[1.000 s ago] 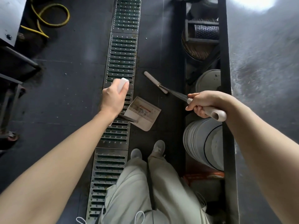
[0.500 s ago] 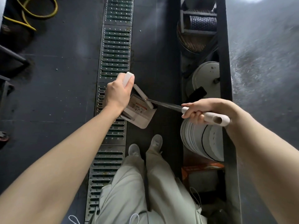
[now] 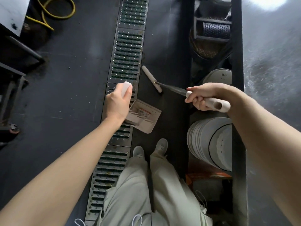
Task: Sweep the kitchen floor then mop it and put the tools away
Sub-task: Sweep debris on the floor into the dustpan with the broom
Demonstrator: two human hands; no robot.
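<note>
Left hand (image 3: 117, 101) grips dustpan (image 3: 145, 119), right hand (image 3: 203, 98) broom (image 3: 164, 84).

Dustpan (image 3: 145, 117) partly on drain grate (image 3: 126, 62); broom head (image 3: 151, 78) beyond, right.

head-worn view, straight down, floor-facing

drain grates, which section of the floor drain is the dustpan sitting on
The dustpan overlaps the third grate section from the top, under the left hand. The sections above and nearer the shoes carry nothing.
</note>
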